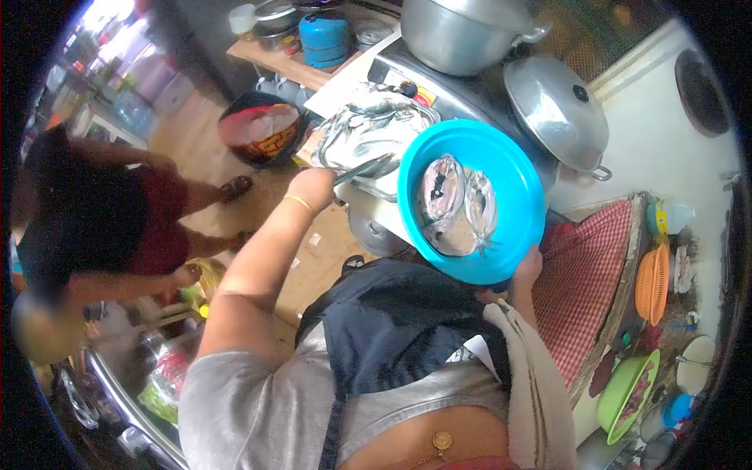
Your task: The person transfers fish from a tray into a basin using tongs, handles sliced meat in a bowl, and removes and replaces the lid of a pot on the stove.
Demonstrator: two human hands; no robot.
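My left hand (311, 189) is closed around a long, thin, dark utensil (364, 168); whether it is a knife or tongs I cannot tell. Its tip reaches over a metal tray (384, 190) heaped with silvery fish (372, 129). At the rim of a bright blue basin (472, 270), my right hand (529, 268) grips the near right side, fingers partly hidden. Inside the tilted basin lie split-open fish (443, 188), pinkish inside, with tails toward me.
Behind the basin are a large metal pot (454, 35) and a lidded pan (556, 110) on the stove. A red checkered cloth (583, 274) covers a surface at right, near a green basin (629, 395). Another person (102, 207) stands at left, by a lined bin (262, 129).
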